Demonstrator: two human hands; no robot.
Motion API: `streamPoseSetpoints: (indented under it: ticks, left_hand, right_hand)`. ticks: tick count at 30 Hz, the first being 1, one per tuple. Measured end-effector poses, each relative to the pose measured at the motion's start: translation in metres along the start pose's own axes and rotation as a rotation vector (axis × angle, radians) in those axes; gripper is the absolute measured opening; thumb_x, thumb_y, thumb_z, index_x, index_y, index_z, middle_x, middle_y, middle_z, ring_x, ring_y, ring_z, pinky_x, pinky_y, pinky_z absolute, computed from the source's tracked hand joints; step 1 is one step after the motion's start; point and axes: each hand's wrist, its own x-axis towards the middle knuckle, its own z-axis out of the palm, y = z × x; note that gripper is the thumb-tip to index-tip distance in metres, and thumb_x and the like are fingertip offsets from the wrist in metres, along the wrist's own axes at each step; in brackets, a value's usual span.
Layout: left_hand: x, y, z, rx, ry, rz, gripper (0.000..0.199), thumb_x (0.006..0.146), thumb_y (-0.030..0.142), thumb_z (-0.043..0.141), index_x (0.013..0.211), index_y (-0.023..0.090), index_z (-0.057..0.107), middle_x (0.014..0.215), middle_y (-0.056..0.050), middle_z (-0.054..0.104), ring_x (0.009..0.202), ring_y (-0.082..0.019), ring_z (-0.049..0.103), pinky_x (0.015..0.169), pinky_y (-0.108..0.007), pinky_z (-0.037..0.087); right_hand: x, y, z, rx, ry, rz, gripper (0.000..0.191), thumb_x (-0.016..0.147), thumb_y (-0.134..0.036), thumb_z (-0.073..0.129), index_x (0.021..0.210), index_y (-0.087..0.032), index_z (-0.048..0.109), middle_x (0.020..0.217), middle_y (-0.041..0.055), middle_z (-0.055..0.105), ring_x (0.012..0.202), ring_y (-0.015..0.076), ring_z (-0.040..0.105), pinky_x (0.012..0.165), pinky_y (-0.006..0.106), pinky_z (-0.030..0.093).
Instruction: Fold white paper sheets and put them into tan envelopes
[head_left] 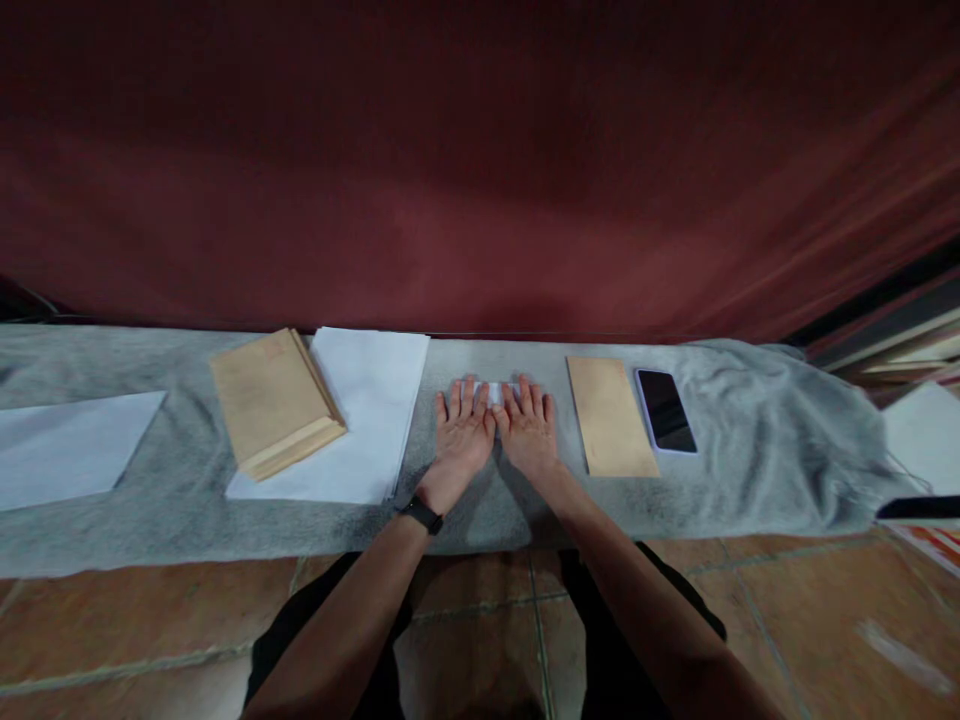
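Note:
My left hand [465, 430] and my right hand [528, 430] lie flat side by side, thumbs nearly touching, fingers spread and pointing away from me. Both press on a white folded paper [496, 393], mostly hidden under them, on the grey cloth [465, 530]. A single brown envelope [611, 416] lies just right of my right hand. To the left of my left hand is a stack of white paper [371, 420], with a pile of brown envelopes [271, 400] resting partly on its left side.
A phone [667, 411] in a light purple case lies right of the single envelope. At the far left is another white sheet [71, 445]. Dark red fabric [465, 240] rises behind the cloth. Papers stand at the right edge.

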Motion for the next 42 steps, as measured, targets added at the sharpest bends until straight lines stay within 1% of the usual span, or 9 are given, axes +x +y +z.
streamPoseSetpoints:
  ticks: [3, 6, 10, 14, 22, 26, 35, 42]
  left_hand:
    - [0.001, -0.003, 0.0, 0.033, 0.0, -0.022, 0.057, 0.105, 0.032, 0.029, 0.159, 0.017, 0.034, 0.168, -0.011, 0.028, 0.158, -0.031, 0.017, 0.127, -0.057, 0.013]
    - [0.002, -0.006, 0.001, 0.051, 0.009, -0.036, 0.058, 0.106, 0.034, 0.027, 0.16, 0.014, 0.032, 0.169, -0.011, 0.027, 0.158, -0.031, 0.017, 0.127, -0.057, 0.014]
    - [0.003, -0.008, 0.0, 0.066, -0.015, -0.057, 0.059, 0.106, 0.035, 0.028, 0.16, 0.013, 0.031, 0.168, -0.012, 0.027, 0.158, -0.031, 0.016, 0.127, -0.056, 0.015]
    - [0.004, -0.009, 0.001, 0.068, -0.013, -0.066, 0.061, 0.106, 0.037, 0.027, 0.16, 0.009, 0.031, 0.168, -0.012, 0.026, 0.158, -0.031, 0.017, 0.128, -0.055, 0.014]
    - [0.003, -0.01, 0.001, 0.056, -0.002, -0.062, 0.061, 0.105, 0.037, 0.027, 0.159, 0.008, 0.031, 0.168, -0.012, 0.028, 0.158, -0.031, 0.018, 0.128, -0.055, 0.015]
    - [0.003, -0.01, 0.0, 0.051, 0.009, -0.068, 0.062, 0.105, 0.037, 0.028, 0.159, 0.007, 0.031, 0.167, -0.014, 0.029, 0.157, -0.031, 0.019, 0.128, -0.055, 0.016]
    - [0.003, -0.012, 0.004, 0.048, 0.027, -0.091, 0.065, 0.105, 0.041, 0.028, 0.159, 0.004, 0.03, 0.167, -0.016, 0.027, 0.157, -0.03, 0.019, 0.128, -0.052, 0.016]
    - [0.003, -0.014, 0.003, 0.046, 0.046, -0.11, 0.069, 0.105, 0.045, 0.029, 0.158, 0.002, 0.028, 0.166, -0.019, 0.028, 0.157, -0.03, 0.022, 0.128, -0.05, 0.018]
  right_hand:
    - [-0.001, 0.0, 0.002, -0.002, 0.005, 0.013, 0.057, 0.109, -0.044, 0.03, 0.157, -0.015, 0.04, 0.167, 0.0154, 0.029, 0.153, 0.0343, 0.027, 0.122, 0.055, 0.019]
    - [-0.002, 0.001, 0.003, -0.012, 0.017, 0.022, 0.058, 0.109, -0.044, 0.031, 0.158, -0.013, 0.039, 0.167, 0.0161, 0.029, 0.153, 0.035, 0.027, 0.122, 0.054, 0.019]
    - [-0.002, 0.002, 0.004, -0.022, 0.017, 0.029, 0.06, 0.109, -0.044, 0.031, 0.158, -0.011, 0.038, 0.167, 0.0167, 0.028, 0.153, 0.0347, 0.027, 0.123, 0.053, 0.019]
    - [-0.002, 0.005, 0.006, -0.026, 0.021, 0.028, 0.062, 0.108, -0.047, 0.03, 0.158, -0.009, 0.037, 0.167, 0.0179, 0.028, 0.154, 0.034, 0.026, 0.123, 0.053, 0.018]
    - [-0.003, 0.017, 0.01, -0.049, 0.048, 0.024, 0.064, 0.109, -0.049, 0.027, 0.158, -0.01, 0.036, 0.167, 0.0174, 0.028, 0.153, 0.0352, 0.028, 0.122, 0.053, 0.023]
    - [-0.004, 0.021, 0.01, -0.077, 0.059, 0.022, 0.065, 0.109, -0.049, 0.027, 0.159, -0.009, 0.035, 0.168, 0.0176, 0.026, 0.153, 0.0359, 0.029, 0.122, 0.052, 0.023]
    - [-0.005, 0.025, 0.009, -0.065, 0.045, 0.034, 0.065, 0.109, -0.049, 0.027, 0.16, -0.009, 0.032, 0.168, 0.0181, 0.026, 0.154, 0.0349, 0.027, 0.123, 0.052, 0.023]
    - [-0.005, 0.026, 0.01, -0.063, 0.035, 0.042, 0.067, 0.108, -0.049, 0.027, 0.16, -0.008, 0.03, 0.168, 0.0178, 0.024, 0.154, 0.0338, 0.026, 0.123, 0.052, 0.022]
